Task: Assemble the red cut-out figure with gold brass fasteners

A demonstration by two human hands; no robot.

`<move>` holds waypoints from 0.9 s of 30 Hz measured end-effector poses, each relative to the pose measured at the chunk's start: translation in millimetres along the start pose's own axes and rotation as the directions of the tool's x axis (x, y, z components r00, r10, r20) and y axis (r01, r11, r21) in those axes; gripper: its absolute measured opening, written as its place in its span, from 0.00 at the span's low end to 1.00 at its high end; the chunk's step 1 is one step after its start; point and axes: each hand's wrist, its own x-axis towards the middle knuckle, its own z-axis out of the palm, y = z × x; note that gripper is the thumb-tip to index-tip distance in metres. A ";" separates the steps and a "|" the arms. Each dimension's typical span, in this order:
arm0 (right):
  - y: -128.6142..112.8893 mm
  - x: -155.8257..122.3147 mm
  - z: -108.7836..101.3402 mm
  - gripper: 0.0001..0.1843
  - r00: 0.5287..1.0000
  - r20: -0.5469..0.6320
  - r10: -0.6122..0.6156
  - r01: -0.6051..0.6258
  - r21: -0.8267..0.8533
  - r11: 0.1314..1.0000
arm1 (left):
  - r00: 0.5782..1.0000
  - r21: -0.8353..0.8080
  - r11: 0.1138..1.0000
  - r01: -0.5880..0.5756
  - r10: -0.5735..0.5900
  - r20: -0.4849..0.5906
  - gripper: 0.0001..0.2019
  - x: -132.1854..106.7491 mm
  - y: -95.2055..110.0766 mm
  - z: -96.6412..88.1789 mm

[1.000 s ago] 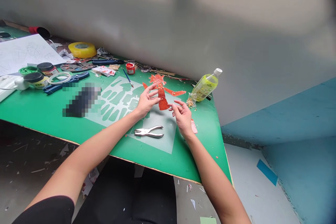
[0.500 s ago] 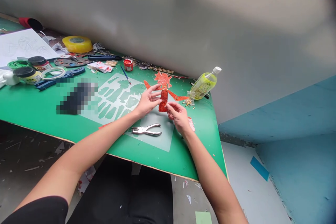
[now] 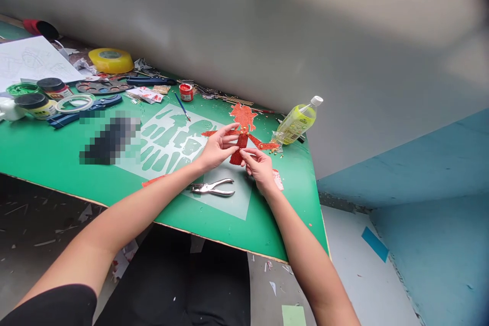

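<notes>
A red cut-out puppet figure [image 3: 243, 117] is raised a little above the table, its jointed arms stretched to both sides with gold fasteners at the joints. My left hand [image 3: 218, 151] is closed on the left edge of its body, thumb in front. My right hand [image 3: 260, 167] pinches the body's right side near the lower part; anything small between those fingertips is too tiny to make out. Below the hands a silver hole punch [image 3: 212, 188] lies on a translucent sheet [image 3: 225, 206] with many cut-out shapes. Loose gold fasteners [image 3: 275, 148] lie at the figure's right arm.
A leaning bottle of yellow-green liquid [image 3: 300, 121] stands right of the figure on the green table [image 3: 183, 234]. Behind are a red paint jar [image 3: 186, 92], a brush [image 3: 182, 107] and thin sticks. Paint jars [image 3: 36, 106], blue-handled tools and yellow tape [image 3: 110, 60] crowd the left.
The puppet figure has tilted and shifted slightly right, with its left arm now swung out nearly level. Both hands keep their places on its body.
</notes>
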 end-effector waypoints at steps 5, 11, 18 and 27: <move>8.7 3.7 0.8 0.31 0.990 -0.138 -0.005 0.003 -0.013 1.000 | 1.000 0.014 1.000 -0.009 0.009 -0.004 0.35 -1.1 3.0 2.2; 9.1 2.2 -3.1 0.32 0.997 -0.059 0.056 -0.061 -0.090 0.994 | 1.000 0.014 1.000 0.004 -0.004 0.004 0.35 -0.8 2.9 1.0; 0.6 -0.6 -3.5 0.26 0.999 -0.021 0.041 -0.043 -0.074 0.996 | 0.999 -0.016 0.999 0.039 -0.038 0.034 0.37 -2.1 2.8 -1.1; 10.2 -2.7 -6.7 0.22 0.907 -0.134 -0.400 0.309 -0.433 0.847 | 0.997 -0.097 0.993 0.070 -0.074 -0.037 0.47 -4.9 4.2 7.7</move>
